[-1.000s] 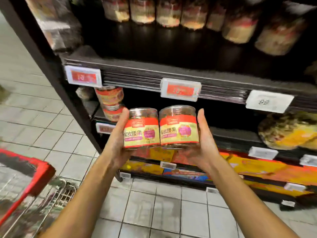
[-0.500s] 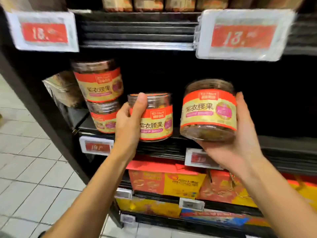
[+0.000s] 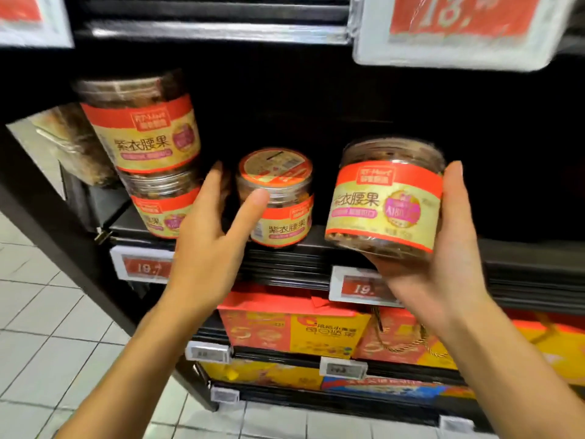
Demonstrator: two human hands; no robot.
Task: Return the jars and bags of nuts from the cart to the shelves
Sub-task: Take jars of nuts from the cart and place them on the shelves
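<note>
The right hand (image 3: 443, 248) grasps a clear jar of nuts (image 3: 384, 201) from below and the side, thumb up along its right edge, palm and fingers under its base. This held jar has a red and gold label and hangs in the air just in front of the dark shelf (image 3: 316, 245), tilted slightly, not resting on it.

The left hand (image 3: 212, 229) is released, fingers spread, and holds nothing. Its thumb lies across the front of a second jar (image 3: 278, 201) that stands on the shelf, leaning back a little so its labelled lid faces the camera; whether the thumb touches it cannot be told. The fingertips reach toward the gap between this jar and a stack of two jars (image 3: 152, 153) at the left end of the shelf, one upright on top of the other.

Price tags (image 3: 142, 267) are clipped to the shelf edge under the jars, and a larger one (image 3: 459, 26) hangs from the shelf above. Red and yellow boxes (image 3: 294, 331) fill the shelf below. White floor tiles (image 3: 47, 327) show at the left.
</note>
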